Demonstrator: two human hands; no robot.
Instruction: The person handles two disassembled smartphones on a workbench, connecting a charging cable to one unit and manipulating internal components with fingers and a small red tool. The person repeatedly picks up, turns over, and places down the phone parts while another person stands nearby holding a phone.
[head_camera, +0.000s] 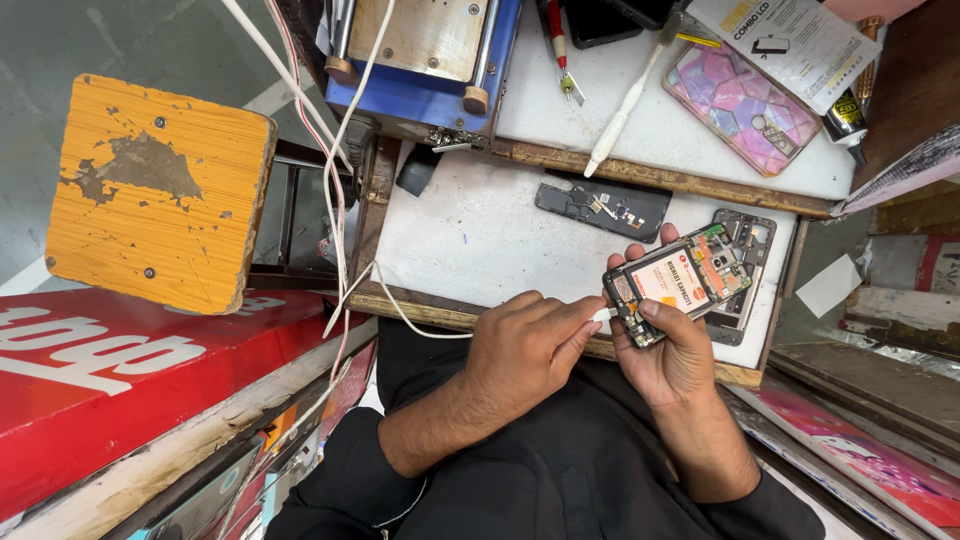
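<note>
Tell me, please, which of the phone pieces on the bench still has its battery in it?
The opened phone held in the right hand, with the battery showing and a white cable at its end. The black cover and empty frame have none.

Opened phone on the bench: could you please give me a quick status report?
Left hand pinching white cable plug at phone's end. Right hand gripping opened phone, back off, battery showing. Metal frame lying just behind; nothing blocking.

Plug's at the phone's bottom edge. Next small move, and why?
Probably push the white plug straight into the port. The left hand pinches it right at the bottom edge of the opened phone, which the right hand steadies. Whether it is already seated cannot be told.
</note>
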